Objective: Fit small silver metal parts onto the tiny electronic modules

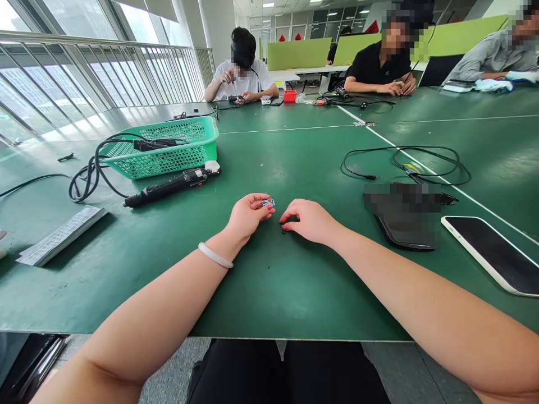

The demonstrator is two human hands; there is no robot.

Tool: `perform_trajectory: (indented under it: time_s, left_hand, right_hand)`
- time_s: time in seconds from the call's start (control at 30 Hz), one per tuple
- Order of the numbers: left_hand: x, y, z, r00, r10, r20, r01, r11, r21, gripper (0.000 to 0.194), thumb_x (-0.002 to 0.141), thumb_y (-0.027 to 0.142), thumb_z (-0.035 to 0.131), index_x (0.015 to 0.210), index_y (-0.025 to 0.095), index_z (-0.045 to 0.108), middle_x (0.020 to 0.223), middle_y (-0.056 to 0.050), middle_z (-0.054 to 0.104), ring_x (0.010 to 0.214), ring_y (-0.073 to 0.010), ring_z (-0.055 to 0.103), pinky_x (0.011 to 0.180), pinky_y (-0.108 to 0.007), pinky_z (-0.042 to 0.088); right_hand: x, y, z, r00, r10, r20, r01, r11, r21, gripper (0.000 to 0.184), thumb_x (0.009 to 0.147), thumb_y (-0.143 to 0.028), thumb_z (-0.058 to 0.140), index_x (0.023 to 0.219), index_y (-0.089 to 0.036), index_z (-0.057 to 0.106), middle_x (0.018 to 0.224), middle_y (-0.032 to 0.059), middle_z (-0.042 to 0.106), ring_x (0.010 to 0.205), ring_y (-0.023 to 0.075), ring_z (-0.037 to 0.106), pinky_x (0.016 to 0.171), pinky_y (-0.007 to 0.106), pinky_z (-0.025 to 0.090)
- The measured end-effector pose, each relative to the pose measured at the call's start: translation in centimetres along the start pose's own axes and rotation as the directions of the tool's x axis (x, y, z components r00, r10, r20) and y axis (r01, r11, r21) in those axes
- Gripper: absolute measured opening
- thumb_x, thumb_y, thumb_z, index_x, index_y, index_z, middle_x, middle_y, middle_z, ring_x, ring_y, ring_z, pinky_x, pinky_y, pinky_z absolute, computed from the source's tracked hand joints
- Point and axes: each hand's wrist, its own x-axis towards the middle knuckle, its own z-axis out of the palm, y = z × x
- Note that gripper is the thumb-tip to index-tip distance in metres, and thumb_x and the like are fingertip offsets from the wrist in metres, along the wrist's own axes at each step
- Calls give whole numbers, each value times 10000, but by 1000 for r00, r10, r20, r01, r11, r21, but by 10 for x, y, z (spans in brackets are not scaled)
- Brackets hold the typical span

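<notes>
Between thumb and fingers, my left hand (248, 215) grips a small circuit board (268, 202) with a pale, patterned face. My right hand (310, 220) is a short way to the right, low over the table, its thumb and index finger bent toward each other. A tiny dark piece (283, 231) shows at those fingertips; its kind is too small to make out. The two hands are apart. To the left of them a black electric screwdriver (172, 186) lies on the green table (269, 292).
A green plastic basket (168, 154) with black cables stands behind the screwdriver. Stacked paper (63, 235) lies at left. On the right are a phone (497, 252), a black flat case (404, 221) and a looped cable (421, 151). Several people sit across the table.
</notes>
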Motion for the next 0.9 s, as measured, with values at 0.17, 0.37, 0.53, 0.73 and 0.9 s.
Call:
perform_trajectory:
  time_s: [0.17,0.37,0.53,0.73,0.9]
  left_hand:
    - [0,-2,0,999,15,41,-18,998,66,205,756,47,642,944,125,610,813,-25,686,716,-91,652,747,-268,521]
    - [1,-7,-3,993,74,88,-93,965,246,246,676,95,709,899,159,627,811,-17,705,709,-109,637,742,-286,512]
    - [1,-6,-5,991,101,93,-128,924,361,246,664,175,735,879,182,616,762,-6,715,669,-119,627,681,-273,478]
    - [2,-8,-6,991,109,75,-130,912,389,234,672,197,722,882,195,619,771,-8,719,651,-118,616,680,-277,475]
    - [3,-9,-6,988,128,90,-154,889,431,221,675,207,717,878,195,629,748,-8,713,668,-128,626,692,-282,477]
  right_hand:
    - [0,-5,4,996,-66,56,71,993,-90,157,808,-139,614,705,-210,709,866,28,629,855,167,566,745,295,417]
    - [0,-3,3,996,-87,0,86,992,-96,171,838,-115,535,715,-188,629,847,30,638,846,166,550,742,291,407]
    - [-1,-2,-1,995,-26,-94,24,999,-22,178,830,-101,512,736,-197,630,826,15,641,760,143,544,680,278,399]
    - [0,-2,3,995,-94,18,95,988,-123,98,836,-189,614,764,-211,677,866,30,637,902,187,538,747,296,396]
    - [2,0,10,992,-122,20,123,971,-204,196,890,-201,524,724,-189,627,836,52,615,854,189,522,714,300,376]
